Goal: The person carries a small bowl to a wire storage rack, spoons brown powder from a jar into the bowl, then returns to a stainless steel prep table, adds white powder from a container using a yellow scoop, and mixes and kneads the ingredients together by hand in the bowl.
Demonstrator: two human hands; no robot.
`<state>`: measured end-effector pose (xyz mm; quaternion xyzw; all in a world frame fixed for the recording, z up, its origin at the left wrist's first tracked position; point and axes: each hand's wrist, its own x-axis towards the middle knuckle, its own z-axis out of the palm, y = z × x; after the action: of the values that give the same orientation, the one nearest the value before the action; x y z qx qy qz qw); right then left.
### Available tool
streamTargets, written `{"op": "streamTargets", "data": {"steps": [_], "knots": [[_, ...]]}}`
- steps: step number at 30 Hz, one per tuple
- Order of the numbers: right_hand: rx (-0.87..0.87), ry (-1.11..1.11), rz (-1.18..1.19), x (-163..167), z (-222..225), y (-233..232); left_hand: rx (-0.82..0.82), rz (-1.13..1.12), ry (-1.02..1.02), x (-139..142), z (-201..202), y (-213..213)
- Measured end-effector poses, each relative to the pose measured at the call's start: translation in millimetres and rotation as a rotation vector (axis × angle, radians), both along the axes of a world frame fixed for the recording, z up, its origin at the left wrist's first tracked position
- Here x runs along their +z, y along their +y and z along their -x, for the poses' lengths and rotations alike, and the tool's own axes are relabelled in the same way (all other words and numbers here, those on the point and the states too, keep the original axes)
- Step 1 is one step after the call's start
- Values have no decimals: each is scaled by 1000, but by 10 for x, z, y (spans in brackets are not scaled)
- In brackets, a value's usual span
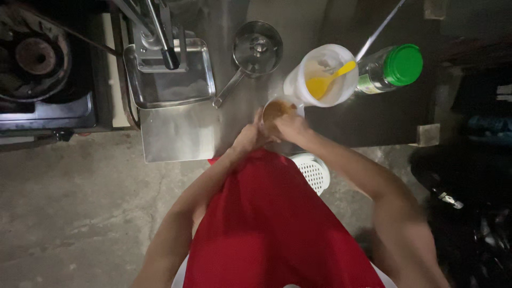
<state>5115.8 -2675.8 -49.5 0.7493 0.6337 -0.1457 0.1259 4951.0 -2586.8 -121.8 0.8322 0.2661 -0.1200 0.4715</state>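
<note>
steel and grey metal fill the left of the view: a dark burner (34, 56) on its stove at the far left, then a lever press (157, 32) standing over a shallow metal tray (200, 74), and a flat steel sheet (178, 136) hanging past the desk (368, 120) edge. next comes a small steel saucepan (257, 49), its long handle running down and to the left.

the left hand (249, 137) comes in from below and closes against the near-left side of a small cup (277, 112) of brown liquid; the fingers look curled onto the cup wall, though blur hides how firm the grip is. the cup stands upright at the front edge of the desk, straight ahead of the body, between both hands. the right hand (292, 128) wraps the cup's near-right side, fingers bent around it (the thumb cannot be made out). both hands touch the cup, so neither is clearly nearer; the right forearm reaches in at a steeper slant from the lower right.

just behind and to the right of the cup, touching or nearly so, stands a white tub (325, 74) with a yellow spoon (328, 81) in it, the spoon's handle pointing up and right. further right lies a green-capped jar (392, 68), tilted. below the desk edge sits a white perforated basket (313, 170), partly hidden by the red garment (277, 229).
</note>
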Motion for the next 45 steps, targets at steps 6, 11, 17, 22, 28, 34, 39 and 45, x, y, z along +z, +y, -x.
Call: {"op": "streamTargets", "data": {"steps": [6,11,17,22,28,34,39,45], "knots": [[-148,-19,-97,-18,-26,10,61,-11,-324,-54,37,11],[-110,-34,128,26,-44,56,-259,-292,-174,-230,26,-8],[74,66,-227,12,-16,75,3,-99,-212,-186,111,17],[-113,-76,109,-5,-34,68,2,-38,-291,-65,155,85],[-94,36,-193,71,35,130,55,47,-92,316,154,185],[-120,366,-446,392,-6,-6,145,-282,-517,850,117,255],[-470,567,-418,731,-132,-157,112,-403,-550,987,-253,307],[-227,-341,-333,903,-1259,-320,-87,-501,-706,972,-201,393]]}}
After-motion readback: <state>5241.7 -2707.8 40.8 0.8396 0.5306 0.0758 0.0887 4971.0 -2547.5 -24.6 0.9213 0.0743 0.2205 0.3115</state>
